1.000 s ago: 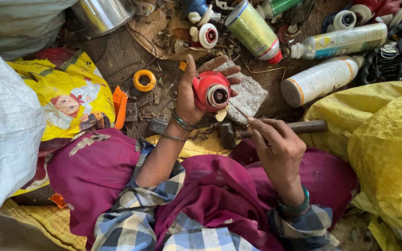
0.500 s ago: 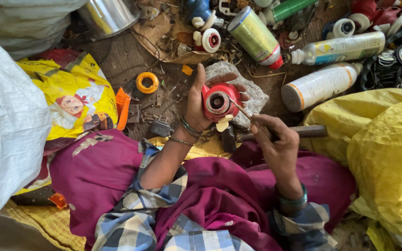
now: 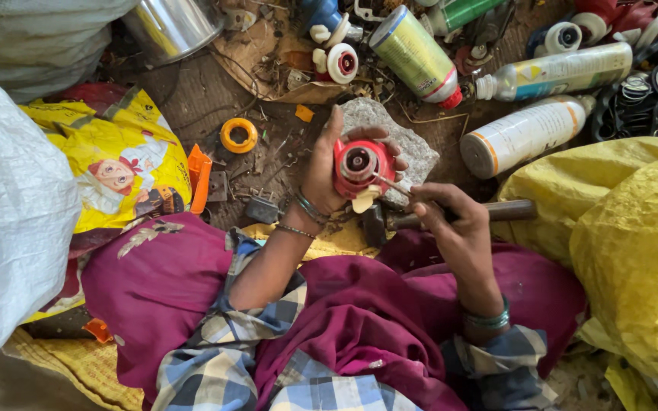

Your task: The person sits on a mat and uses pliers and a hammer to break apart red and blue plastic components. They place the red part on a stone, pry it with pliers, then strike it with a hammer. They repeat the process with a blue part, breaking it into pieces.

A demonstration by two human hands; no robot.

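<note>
My left hand [image 3: 325, 167] grips a red round plastic cap-like part [image 3: 359, 164] with a white centre, held above a grey stone [image 3: 394, 137]. My right hand [image 3: 451, 224] pinches a thin metal tool [image 3: 391, 185] whose tip reaches into the red part's middle. A cream plastic piece [image 3: 363, 202] hangs below the red part. A hammer [image 3: 451, 217] with a brown handle lies across my lap under the right hand.
Spray cans and bottles [image 3: 531, 129] lie at top right with more red-and-white caps [image 3: 340, 62]. An orange ring [image 3: 238, 135] and orange scrap [image 3: 199, 175] lie on the dirty floor. A yellow printed bag [image 3: 112, 164], white sacks [image 3: 9, 221], a steel pot [image 3: 170, 27], yellow cloth [image 3: 634, 228].
The red part has come down and closer to my lap, turned so its open centre faces up. My right hand has brought the thin tool's tip into it.
</note>
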